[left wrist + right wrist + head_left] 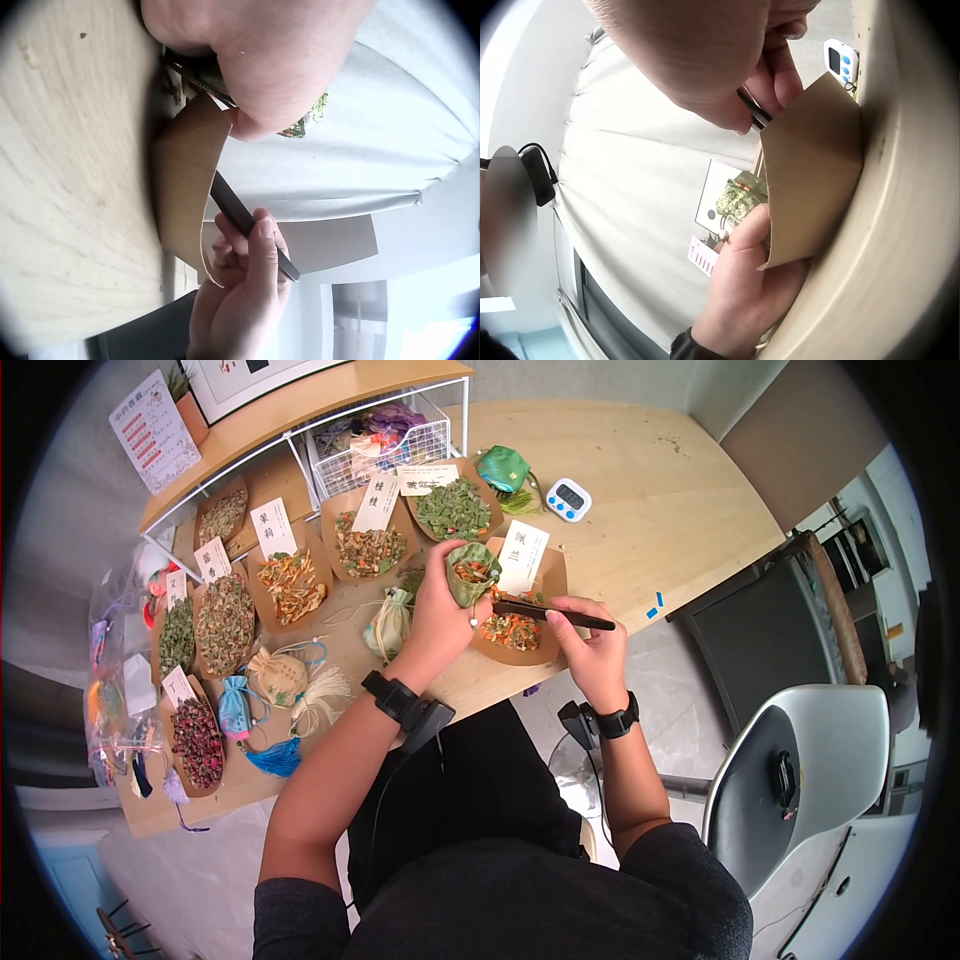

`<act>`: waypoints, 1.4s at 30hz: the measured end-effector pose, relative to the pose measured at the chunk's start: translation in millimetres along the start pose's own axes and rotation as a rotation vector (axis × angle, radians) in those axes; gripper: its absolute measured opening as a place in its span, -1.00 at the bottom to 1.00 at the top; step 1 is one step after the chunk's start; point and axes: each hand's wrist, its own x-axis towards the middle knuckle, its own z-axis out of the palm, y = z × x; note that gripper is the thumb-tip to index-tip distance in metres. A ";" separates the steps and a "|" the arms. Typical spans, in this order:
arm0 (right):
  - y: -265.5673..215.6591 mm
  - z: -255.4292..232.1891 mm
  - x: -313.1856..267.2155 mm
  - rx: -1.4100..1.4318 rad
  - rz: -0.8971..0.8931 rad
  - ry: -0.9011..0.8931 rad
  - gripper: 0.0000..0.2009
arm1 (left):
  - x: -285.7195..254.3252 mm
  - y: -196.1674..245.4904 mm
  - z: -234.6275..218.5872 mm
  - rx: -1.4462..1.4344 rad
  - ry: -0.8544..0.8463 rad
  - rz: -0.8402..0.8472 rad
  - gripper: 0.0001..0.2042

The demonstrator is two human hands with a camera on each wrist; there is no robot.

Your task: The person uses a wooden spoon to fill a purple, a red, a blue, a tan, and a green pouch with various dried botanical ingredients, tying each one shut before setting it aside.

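Observation:
My left hand (440, 600) holds a green drawstring pouch (468, 586), its mouth open and dried orange and green herbs showing inside. In the right wrist view the pouch (742, 196) appears behind a brown paper tray. My right hand (595, 650) pinches a dark, slim-handled utensil (560, 613) between thumb and fingers. The utensil's far end reaches left over the paper tray (548, 649) of shredded herbs, close beside the pouch, and its tip is hidden, so I cannot tell its kind. A white label card (523, 556) stands at the back of this tray.
Several more paper trays of dried herbs and petals (200, 745) spread leftward. Finished-looking pouches, one beige (278, 675) and one blue (235, 707), lie near the front edge. Behind stand a wire basket (380, 450), a green pouch (503, 468) and a white timer (568, 500). A chair (845, 760) is at right.

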 end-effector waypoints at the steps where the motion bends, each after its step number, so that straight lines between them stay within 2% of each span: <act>1: -1.7 0.9 -0.3 0.056 0.020 0.014 -0.77 | -0.5 1.4 -0.1 0.005 0.000 -0.002 -0.35; 6: 13.4 -3.7 8.2 0.107 0.015 0.075 -0.77 | 0.5 -1.8 -0.7 0.026 0.002 -0.007 -0.35; 10: 5.5 -12.6 20.6 0.205 0.006 0.115 -0.76 | 0.1 0.8 -0.9 0.014 -0.005 -0.015 -0.35; 16: -45.8 -6.5 38.4 0.315 -0.060 0.101 -0.76 | -0.6 2.6 0.0 0.013 -0.002 -0.004 -0.35; 19: -49.4 14.3 39.8 0.300 -0.102 0.067 -0.78 | -0.6 2.1 -2.6 0.045 -0.013 0.008 -0.34; 20: -49.9 18.0 38.9 0.233 -0.155 0.105 -0.80 | -0.4 0.9 -3.2 0.057 -0.019 0.011 -0.33; 26: -20.1 -11.4 34.6 0.329 -0.030 0.194 -0.83 | 1.0 0.6 0.3 0.053 0.047 0.098 -0.42; 28: -2.1 -23.2 30.2 0.335 0.009 0.200 -0.81 | 2.3 -0.9 -0.1 -0.037 0.051 0.102 -0.46; 31: 26.0 -46.4 21.4 0.348 0.105 0.145 -0.79 | 1.8 4.4 -1.0 -0.150 0.065 0.121 -0.53; 35: 35.6 -59.6 19.8 0.420 0.195 0.064 -0.80 | 3.4 -4.3 -9.9 -0.206 0.056 0.111 -0.57; 39: 34.9 -67.4 30.7 0.458 0.245 -0.072 -0.81 | 4.1 0.3 -19.7 -0.368 0.055 0.050 -0.65; 40: 33.3 -70.6 35.9 0.467 0.271 -0.139 -0.81 | 7.8 -4.7 -24.6 -0.271 0.079 0.054 -0.63; 42: 35.3 -76.3 47.0 0.412 0.269 -0.268 -0.82 | 11.1 -5.1 -31.1 -0.271 0.083 0.044 -0.59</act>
